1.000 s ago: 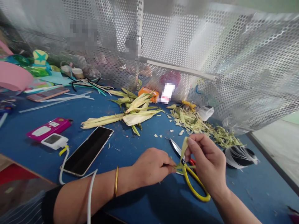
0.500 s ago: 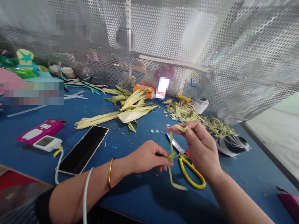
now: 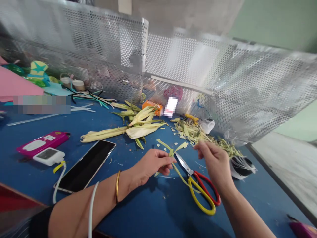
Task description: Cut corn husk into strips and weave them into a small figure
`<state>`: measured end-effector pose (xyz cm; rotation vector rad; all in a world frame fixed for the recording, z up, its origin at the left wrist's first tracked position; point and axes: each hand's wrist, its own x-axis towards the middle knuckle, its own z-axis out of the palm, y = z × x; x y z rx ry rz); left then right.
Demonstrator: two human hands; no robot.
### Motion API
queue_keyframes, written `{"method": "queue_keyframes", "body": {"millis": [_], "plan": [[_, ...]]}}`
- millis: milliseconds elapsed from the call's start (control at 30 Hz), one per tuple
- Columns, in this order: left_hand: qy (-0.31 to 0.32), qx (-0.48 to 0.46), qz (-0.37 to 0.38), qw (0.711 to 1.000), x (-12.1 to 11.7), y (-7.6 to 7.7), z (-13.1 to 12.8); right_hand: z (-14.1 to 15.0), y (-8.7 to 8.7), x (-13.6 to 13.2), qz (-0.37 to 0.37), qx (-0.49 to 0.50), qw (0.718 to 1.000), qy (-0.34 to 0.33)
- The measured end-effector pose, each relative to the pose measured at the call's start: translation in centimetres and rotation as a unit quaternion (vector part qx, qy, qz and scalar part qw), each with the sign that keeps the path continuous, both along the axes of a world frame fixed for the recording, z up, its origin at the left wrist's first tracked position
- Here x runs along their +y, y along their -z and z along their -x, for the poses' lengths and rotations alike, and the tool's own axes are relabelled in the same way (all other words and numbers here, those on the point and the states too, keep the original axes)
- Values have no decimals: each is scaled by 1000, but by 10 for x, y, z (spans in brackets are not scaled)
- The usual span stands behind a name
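Observation:
My left hand [image 3: 153, 163] pinches a thin yellow-green leaf strip [image 3: 170, 152] at a knot, just above the blue table [image 3: 153, 211]. Two ends of the strip fan upward and a long tail trails down across the scissors [image 3: 198, 188]. These scissors, with one yellow and one red handle, lie on the table between my hands, blades toward the back left. My right hand [image 3: 214, 158] hovers to the right of the strip with thumb and fingertips pinched together. Whether anything is between them I cannot make out.
A black phone [image 3: 86, 165], a white power bank [image 3: 48, 155] and a pink case [image 3: 42, 142] lie at the left. Behind are a leaf bundle [image 3: 128, 127] and cut scraps [image 3: 198, 132]; a black spool [image 3: 241, 165] sits right. A perforated metal screen [image 3: 198, 66] walls the back.
My right hand has left the strip's upper end and drawn away to the right. My left hand has raised the knot slightly. The view has tilted up.

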<state>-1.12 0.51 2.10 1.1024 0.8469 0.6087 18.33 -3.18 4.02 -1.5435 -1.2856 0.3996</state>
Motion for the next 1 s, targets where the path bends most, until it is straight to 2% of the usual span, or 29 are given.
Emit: {"method": "queue_keyframes", "body": {"millis": [67,133,200,267,433,467,533,600,633,667,700,767,833,900,1000], "plan": [[-4,-2,-14,1000,-1,1,-1,9,6,0,101,72,988,-97],[16,0,-26,1000,-4,2,-2,22,15,0,135,176,963,-150],[44,5,-30,999,-7,3,-3,33,23,0,127,275,943,-136],[61,9,-32,998,-9,4,-3,40,29,-1,108,331,932,-101],[83,-1,-17,996,-9,5,-4,32,33,1,83,349,931,-60],[76,-2,-11,997,-9,5,-3,28,33,1,84,337,936,-55],[43,-4,-9,999,-6,4,-3,22,31,-2,50,263,963,-20],[1,-8,-12,1000,-2,4,-1,19,28,-9,-38,125,990,44],[-17,-12,-12,1000,0,3,-1,20,26,-14,-82,44,993,68],[-30,-18,-10,999,2,3,0,22,25,-18,-107,-22,991,72],[-40,-26,-7,999,3,2,1,26,25,-23,-102,-70,992,38],[-57,-45,-2,997,5,1,1,37,28,-30,-40,-95,992,-77],[-78,-63,3,995,4,1,0,51,36,-32,71,-46,982,-168],[-99,-72,14,992,3,2,-2,62,46,-29,159,60,966,-193],[-98,-78,38,991,0,5,-4,72,55,-25,212,196,938,-194]]}}
